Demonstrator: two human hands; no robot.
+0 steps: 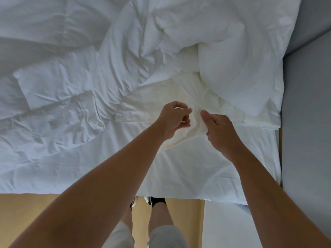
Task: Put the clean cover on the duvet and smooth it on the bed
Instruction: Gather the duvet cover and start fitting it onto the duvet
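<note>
A white duvet cover (152,102) lies crumpled across the bed (215,176), its near edge flat and slightly cream-toned. A puffy white duvet (53,86) lies bunched over the left and far side. My left hand (172,120) and my right hand (221,130) meet over the cover's near edge, close to the bed's right side. Both pinch a raised fold of the cover (197,122) between fingers and thumb. What lies under the fold is hidden.
A grey wall (308,122) runs along the bed's right side. A pillow-like white bulge (232,59) sits at the far right. Wooden floor (35,212) shows below the bed's near edge, with my legs and dark shoes (157,201) standing there.
</note>
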